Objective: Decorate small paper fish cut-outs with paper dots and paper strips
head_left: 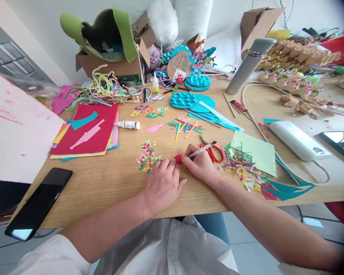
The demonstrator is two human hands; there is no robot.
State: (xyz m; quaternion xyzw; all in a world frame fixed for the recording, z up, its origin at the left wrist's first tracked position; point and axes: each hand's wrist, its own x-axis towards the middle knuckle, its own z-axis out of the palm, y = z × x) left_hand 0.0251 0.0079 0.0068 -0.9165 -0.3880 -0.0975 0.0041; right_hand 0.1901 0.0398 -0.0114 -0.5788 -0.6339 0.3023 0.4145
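Note:
A pen with a pale barrel and dark end [203,148] slants up and to the right out of my right hand [200,165]. My right hand is closed round it, its fingertips at a small red paper piece [178,159] on the table. My left hand [164,183] lies mostly flat, palm down, with its fingertips at the left edge of that piece. Part of the red piece is hidden by my fingers. Small coloured paper dots [149,156] lie just beyond my left fingertips. Red-handled scissors [213,151] rest behind my right hand.
Paper fish [154,128], thin paper strips [186,128] and a glue bottle [128,125] lie farther back. Coloured sheets [83,133] and a phone [40,202] are left. Paper scraps [246,168], a white power bank [298,139] with cable, and a grey flask [249,67] are right.

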